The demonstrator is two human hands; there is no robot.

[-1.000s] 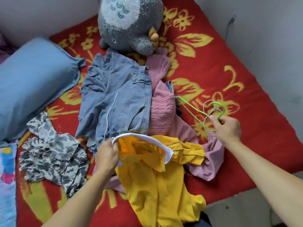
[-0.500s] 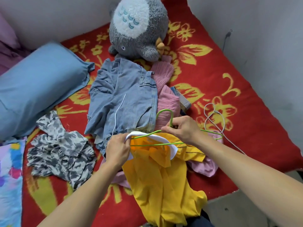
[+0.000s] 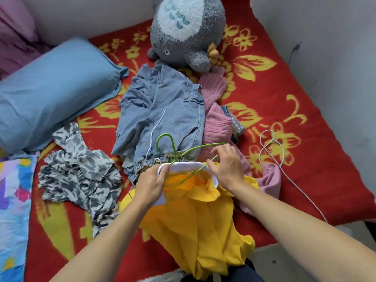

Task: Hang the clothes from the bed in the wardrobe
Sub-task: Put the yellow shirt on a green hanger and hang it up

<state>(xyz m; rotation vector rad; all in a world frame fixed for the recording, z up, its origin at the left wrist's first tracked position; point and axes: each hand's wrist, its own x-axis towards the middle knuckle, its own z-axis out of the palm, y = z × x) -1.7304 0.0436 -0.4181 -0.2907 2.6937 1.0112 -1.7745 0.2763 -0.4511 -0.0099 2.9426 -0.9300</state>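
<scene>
Head view, 1 frame.

Landmark: yellow shirt (image 3: pixel 199 226), lying at the near edge of the red blanket (image 3: pixel 284 110) and hanging over it toward the camera. Its white collar (image 3: pixel 187 165) is held open at the shirt's far end.

Left hand (image 3: pixel 151 184): fingers curled, gripping the left side of the collar.

Right hand (image 3: pixel 225 167): at the right side of the collar, thumb and fingers pinching a wire of the green hanger (image 3: pixel 200 147).

Hanger: 1 arm slants down into the neck opening of the shirt. The other arm and the hook stay outside, just beyond the collar.

Beyond the shirt: denim garment (image 3: pixel 162 110), waistband touching the collar and the hook lying over it.

Beyond and right of the shirt: pink sweater (image 3: pixel 215 123), partly under the denim.

Left of the shirt: camouflage garment (image 3: pixel 81 176), crumpled and apart from it.

Far left of the shirt: blue pillow (image 3: pixel 55 88).

Far beyond the shirt, past the denim: grey plush toy (image 3: pixel 187 31).

Right of the shirt: white cable (image 3: pixel 272 147), looped on the blanket.
</scene>
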